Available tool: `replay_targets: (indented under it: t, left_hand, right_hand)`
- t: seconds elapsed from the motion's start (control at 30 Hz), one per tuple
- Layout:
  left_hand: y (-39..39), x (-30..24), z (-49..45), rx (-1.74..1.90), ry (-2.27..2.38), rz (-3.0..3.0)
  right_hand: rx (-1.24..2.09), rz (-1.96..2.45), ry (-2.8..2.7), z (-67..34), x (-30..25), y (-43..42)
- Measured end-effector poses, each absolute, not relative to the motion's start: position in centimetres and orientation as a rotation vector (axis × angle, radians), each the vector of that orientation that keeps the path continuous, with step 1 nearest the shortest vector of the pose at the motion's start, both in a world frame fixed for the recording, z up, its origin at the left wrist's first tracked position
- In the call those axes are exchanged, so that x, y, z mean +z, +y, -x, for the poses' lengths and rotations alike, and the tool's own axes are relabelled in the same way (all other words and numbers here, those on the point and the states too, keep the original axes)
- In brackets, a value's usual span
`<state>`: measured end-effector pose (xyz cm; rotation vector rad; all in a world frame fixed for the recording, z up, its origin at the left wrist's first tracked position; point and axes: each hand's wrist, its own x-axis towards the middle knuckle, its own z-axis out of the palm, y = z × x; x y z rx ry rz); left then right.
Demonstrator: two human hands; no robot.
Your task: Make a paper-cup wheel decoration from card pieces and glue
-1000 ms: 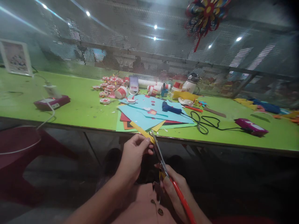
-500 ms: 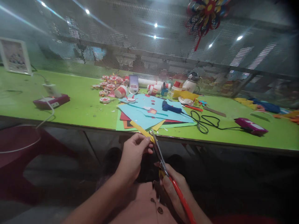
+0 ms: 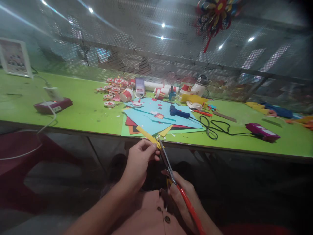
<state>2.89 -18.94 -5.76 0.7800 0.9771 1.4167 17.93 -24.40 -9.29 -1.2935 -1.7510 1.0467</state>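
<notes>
Between thumb and fingers, my left hand (image 3: pixel 141 156) pinches a narrow strip of yellow paper (image 3: pixel 147 135) just in front of the table's edge. My right hand (image 3: pixel 184 192) is wrapped around the red handle of a pair of scissors (image 3: pixel 167 160). The blades point up and away from me, with their tips at the near end of the strip, beside my left fingertips. Whether the blades are cutting into the paper I cannot tell. Beyond my hands lies a stack of coloured paper, a light blue sheet (image 3: pixel 139 121) on top.
A dark blue glue gun (image 3: pixel 179 112) rests on the blue sheet, its black cord running to a purple power strip (image 3: pixel 262 132). Paper cups (image 3: pixel 127 95), a phone (image 3: pixel 140 87) and a pile of red-and-white paper crafts (image 3: pixel 114 88) stand behind. A maroon stool (image 3: pixel 19 163) is at left.
Almost nothing differs. Both hands, the strip and the scissors keep nearly the same place; the view has shifted very slightly.
</notes>
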Motion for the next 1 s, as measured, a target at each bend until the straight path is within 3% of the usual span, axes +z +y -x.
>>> replay_targets:
  t: [1.0]
  left_hand:
    - [-18.92,-5.83,-2.79,1.409,0.987,-0.761]
  right_hand:
    - [1.132,1.307,-1.709,-18.14,-9.77,-24.43]
